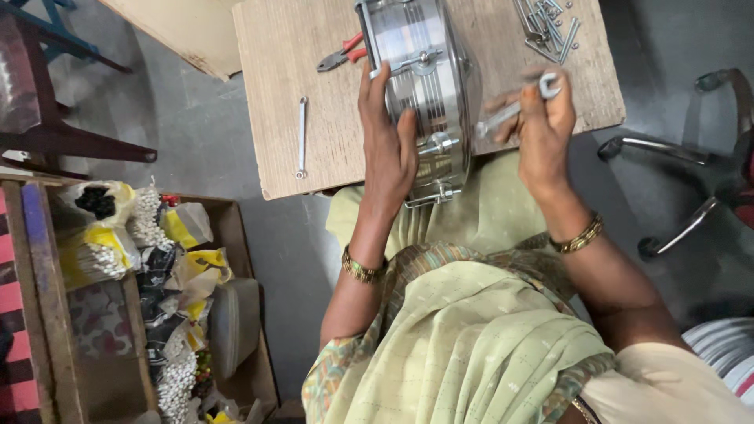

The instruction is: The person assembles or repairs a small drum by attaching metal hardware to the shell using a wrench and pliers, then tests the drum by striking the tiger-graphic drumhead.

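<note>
Nearest the camera, a pale green draped garment (463,345) fills the lower frame, with gold bangles on both wrists. Just beyond it, a shiny metal drum shell (428,94) stands on its edge at the near edge of the wooden counter (283,141), its lower part hanging past that edge toward the lap — probably so that the tension lugs along its side face the person.

The left hand (387,149) lies flat against the drum's left side, fingers spread upward over the chrome and thumb bent round the shell; its grip is open and pressing, not pinching, which seems meant to keep the drum from rolling or tipping.

The right hand (542,129) is on the other side, its grip closed round a small steel spanner (514,106). The spanner's far end points at a lug on the drum's right side and its ring end sticks out above the fingers; the hand is blurred, so I cannot tell whether the spanner sits on a bolt.

Farther out on the counter, a second spanner (301,137) lies to the left of the drum, red-handled pliers (342,55) lie beyond it near the drum's far rim, and a heap of tension rods (546,27) sits at the far right corner, within reach of the right hand.

On the floor to the left, a wooden crate (228,314) holds bags of small parts.
</note>
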